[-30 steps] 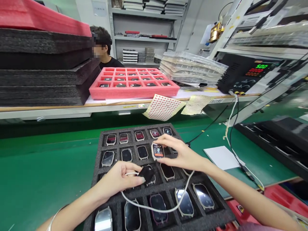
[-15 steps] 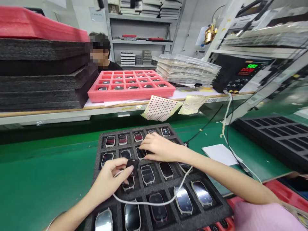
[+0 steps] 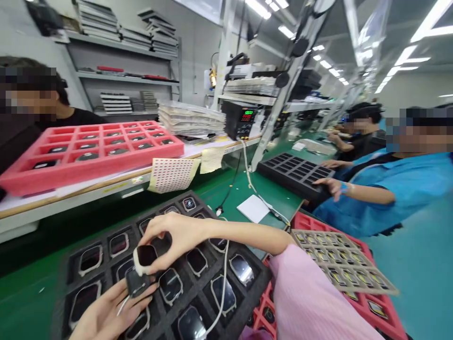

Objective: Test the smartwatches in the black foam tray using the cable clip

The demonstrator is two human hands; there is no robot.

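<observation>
My right hand pinches a watch with a dark screen and a pale case between thumb and fingers, above the black foam tray. Just below it, my left hand is closed around a small black charging block, its fingers underneath, with a white cable attached. The watch's lower edge is close against the block; whether they touch I cannot tell. Several more watches lie face up in the tray's compartments, and one near the back has a lit screen.
A pink foam tray of watch parts sits on the raised shelf, beside stacked clear trays and a power supply. A white pad lies on the green bench. At right, a co-worker in blue has a hand by another black tray.
The view has swung right. My right hand, earlier reaching into a tray compartment, now holds a watch up beside the charging block. My left hand has turned more palm up, still holding the block.
</observation>
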